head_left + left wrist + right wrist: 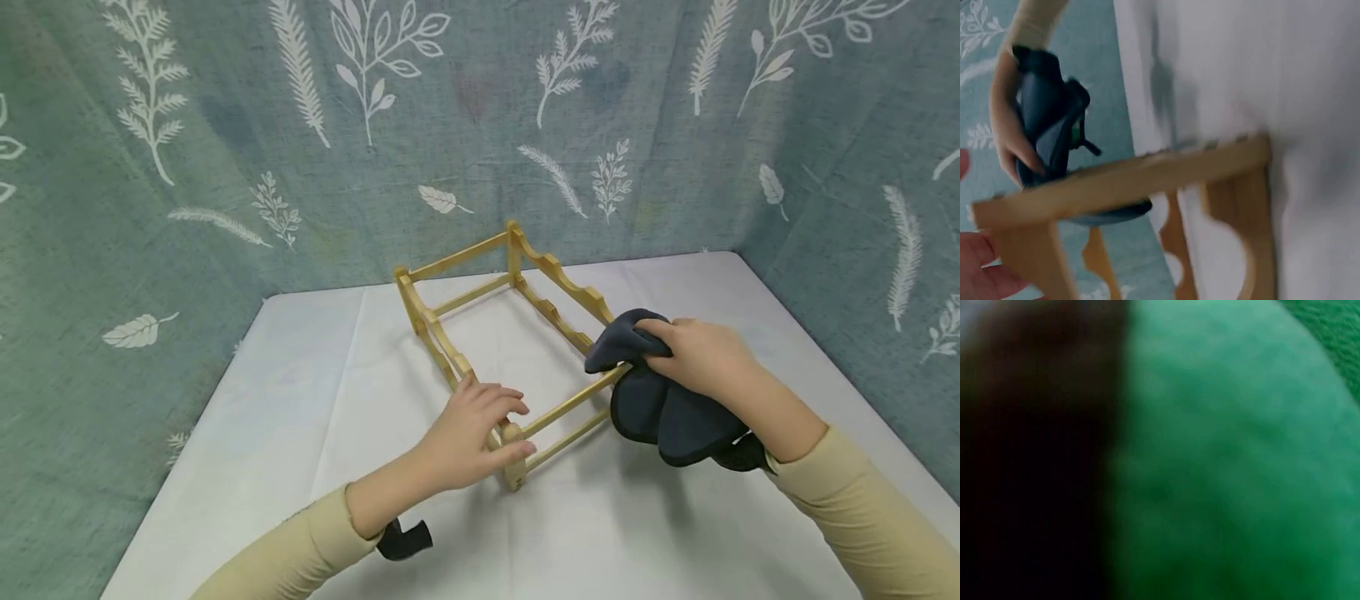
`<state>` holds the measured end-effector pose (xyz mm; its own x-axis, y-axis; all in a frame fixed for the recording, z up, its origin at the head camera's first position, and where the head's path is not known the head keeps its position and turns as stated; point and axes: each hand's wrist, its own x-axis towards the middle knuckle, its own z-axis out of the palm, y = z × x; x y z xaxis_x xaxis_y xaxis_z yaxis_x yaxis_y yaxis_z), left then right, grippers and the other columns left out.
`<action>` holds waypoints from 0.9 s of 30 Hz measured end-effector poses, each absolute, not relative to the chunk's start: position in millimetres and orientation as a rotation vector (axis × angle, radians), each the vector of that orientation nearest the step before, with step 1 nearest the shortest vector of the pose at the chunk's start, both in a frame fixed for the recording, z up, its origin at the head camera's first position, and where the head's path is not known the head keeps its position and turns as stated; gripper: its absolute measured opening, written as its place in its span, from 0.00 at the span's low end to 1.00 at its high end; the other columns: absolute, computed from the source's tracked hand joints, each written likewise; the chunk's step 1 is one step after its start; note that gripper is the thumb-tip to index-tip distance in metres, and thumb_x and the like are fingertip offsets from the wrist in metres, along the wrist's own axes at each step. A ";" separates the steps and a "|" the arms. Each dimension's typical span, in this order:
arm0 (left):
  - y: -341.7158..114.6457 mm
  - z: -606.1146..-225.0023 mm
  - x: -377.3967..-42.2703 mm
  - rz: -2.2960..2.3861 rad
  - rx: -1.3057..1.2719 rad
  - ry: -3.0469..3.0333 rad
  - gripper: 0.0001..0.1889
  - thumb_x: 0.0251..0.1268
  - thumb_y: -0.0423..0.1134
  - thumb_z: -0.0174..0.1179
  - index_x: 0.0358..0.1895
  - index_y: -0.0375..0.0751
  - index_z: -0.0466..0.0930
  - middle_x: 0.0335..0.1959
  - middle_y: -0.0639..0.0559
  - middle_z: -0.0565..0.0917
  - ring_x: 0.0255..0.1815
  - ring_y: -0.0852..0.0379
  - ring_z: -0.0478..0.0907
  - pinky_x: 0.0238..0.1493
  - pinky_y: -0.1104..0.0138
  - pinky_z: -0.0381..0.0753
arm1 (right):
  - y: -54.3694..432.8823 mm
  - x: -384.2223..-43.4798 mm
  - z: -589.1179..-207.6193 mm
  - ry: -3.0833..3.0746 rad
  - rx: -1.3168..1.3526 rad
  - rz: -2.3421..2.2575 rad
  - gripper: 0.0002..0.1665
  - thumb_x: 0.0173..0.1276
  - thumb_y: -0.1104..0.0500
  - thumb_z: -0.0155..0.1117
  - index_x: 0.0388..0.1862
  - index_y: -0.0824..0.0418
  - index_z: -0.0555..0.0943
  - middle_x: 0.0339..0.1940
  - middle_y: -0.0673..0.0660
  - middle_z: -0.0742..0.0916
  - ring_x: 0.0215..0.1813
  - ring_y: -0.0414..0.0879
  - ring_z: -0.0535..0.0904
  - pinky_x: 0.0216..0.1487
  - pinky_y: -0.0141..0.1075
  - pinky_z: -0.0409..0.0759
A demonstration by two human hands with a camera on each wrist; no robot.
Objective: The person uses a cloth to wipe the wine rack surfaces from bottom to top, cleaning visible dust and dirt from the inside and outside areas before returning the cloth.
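A wooden rack with scalloped side rails stands at an angle on the white table. My left hand is at its near left corner, thumb and fingers spread apart with the corner post between them. In the left wrist view, fingers lie right at the end of the wood, while the thumb is apart from it. My right hand grips a dark navy cloth with rounded flaps, bunched over the near right corner of the rack and hiding it. Blurred green fabric fills most of the right wrist view.
A blue-green curtain with white leaf prints hangs behind and along both sides of the white table. A black strap shows under the left wrist.
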<state>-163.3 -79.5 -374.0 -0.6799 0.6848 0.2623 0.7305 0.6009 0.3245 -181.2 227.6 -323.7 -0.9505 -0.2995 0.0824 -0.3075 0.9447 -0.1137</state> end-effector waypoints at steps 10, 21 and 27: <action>-73.5 -403.5 -184.5 -0.960 -1.356 -2.626 0.11 0.64 0.48 0.54 0.34 0.47 0.65 0.58 0.46 0.74 0.67 0.46 0.62 0.67 0.43 0.27 | 242.1 -193.4 -326.9 -3.168 0.437 0.216 0.26 0.64 0.54 0.59 0.59 0.62 0.71 0.45 0.67 0.82 0.42 0.58 0.79 0.35 0.49 0.76; -88.6 -410.5 -245.2 -1.253 -1.784 -2.403 0.13 0.63 0.50 0.55 0.35 0.45 0.67 0.53 0.48 0.78 0.61 0.52 0.68 0.69 0.47 0.30 | 253.1 -182.2 -324.0 -3.209 0.467 0.368 0.25 0.64 0.55 0.58 0.58 0.63 0.72 0.45 0.64 0.83 0.40 0.54 0.79 0.33 0.43 0.74; -87.5 -410.7 -269.6 -1.412 -1.900 -2.354 0.08 0.56 0.31 0.60 0.34 0.40 0.69 0.48 0.41 0.79 0.59 0.50 0.69 0.69 0.49 0.27 | 260.7 -172.2 -325.3 -3.219 0.516 0.488 0.23 0.64 0.56 0.57 0.57 0.62 0.72 0.40 0.58 0.84 0.31 0.43 0.74 0.29 0.37 0.69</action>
<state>-269.6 -87.5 -410.7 -0.3389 0.8777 0.3387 0.7123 0.0041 0.7019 -172.2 260.7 -325.3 -0.9393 -0.3269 -0.1043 -0.2813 0.9076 -0.3116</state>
